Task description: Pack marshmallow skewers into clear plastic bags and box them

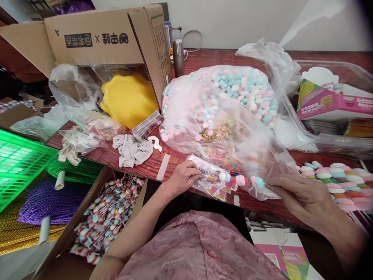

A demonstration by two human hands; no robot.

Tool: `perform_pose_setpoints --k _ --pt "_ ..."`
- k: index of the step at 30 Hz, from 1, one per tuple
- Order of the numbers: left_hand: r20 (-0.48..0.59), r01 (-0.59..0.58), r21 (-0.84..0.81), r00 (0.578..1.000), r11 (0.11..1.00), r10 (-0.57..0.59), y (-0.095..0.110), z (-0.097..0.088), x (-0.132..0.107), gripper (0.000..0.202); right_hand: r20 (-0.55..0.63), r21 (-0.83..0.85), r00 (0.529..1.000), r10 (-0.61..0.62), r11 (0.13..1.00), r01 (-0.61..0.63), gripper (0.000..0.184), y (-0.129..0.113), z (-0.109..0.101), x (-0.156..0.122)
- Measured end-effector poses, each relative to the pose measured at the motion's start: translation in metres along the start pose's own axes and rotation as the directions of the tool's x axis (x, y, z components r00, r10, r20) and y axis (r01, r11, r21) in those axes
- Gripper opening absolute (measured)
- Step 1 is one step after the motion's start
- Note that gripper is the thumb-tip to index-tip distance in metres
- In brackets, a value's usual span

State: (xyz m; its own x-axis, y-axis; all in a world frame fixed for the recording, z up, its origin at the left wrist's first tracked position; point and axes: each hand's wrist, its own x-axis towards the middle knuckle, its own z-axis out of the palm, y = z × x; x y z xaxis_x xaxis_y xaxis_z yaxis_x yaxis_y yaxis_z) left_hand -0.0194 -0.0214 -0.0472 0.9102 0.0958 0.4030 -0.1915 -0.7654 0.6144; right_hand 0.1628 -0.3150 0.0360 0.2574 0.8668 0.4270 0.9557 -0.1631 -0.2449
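A marshmallow skewer is level above the table's front edge, with pink, white and blue marshmallows and smaller red pieces along it. My left hand is closed around its stick end at the left. At the other end, my right hand pinches by the tip, right beside a blue marshmallow; the exact contact is partly hidden by the fingers. Under the skewer lie printed clear wrappers. Just behind it spreads a large clear bag of marshmallows, with gummy rings and gold twist ties on it.
Finished skewers are piled at the right, below a bin with pink boxes. A carton with a yellow basin stands at back left. Lower left are a box of small skewers and a green basket.
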Motion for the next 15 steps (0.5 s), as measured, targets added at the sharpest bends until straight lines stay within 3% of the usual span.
perform_pose_setpoints --k 3,7,13,15 --pt "0.043 -0.025 0.136 0.999 0.99 0.02 0.004 0.001 0.0 0.019 0.018 -0.19 0.993 -0.113 0.975 0.114 0.013 -0.004 -0.013 0.005" --pt "0.058 -0.033 0.197 0.998 0.98 0.022 0.008 0.002 -0.001 0.016 0.236 -0.391 0.943 -0.234 0.866 0.312 0.022 -0.02 -0.03 0.032" --pt "0.041 -0.026 0.19 0.999 0.981 0.018 0.007 0.004 -0.002 0.019 0.39 -0.337 0.864 -0.318 0.824 0.455 0.018 -0.039 -0.017 0.062" --pt "0.042 -0.025 0.187 0.999 0.982 0.018 0.006 0.004 -0.002 0.019 0.354 -0.308 0.881 -0.314 0.851 0.426 0.017 -0.044 -0.011 0.064"
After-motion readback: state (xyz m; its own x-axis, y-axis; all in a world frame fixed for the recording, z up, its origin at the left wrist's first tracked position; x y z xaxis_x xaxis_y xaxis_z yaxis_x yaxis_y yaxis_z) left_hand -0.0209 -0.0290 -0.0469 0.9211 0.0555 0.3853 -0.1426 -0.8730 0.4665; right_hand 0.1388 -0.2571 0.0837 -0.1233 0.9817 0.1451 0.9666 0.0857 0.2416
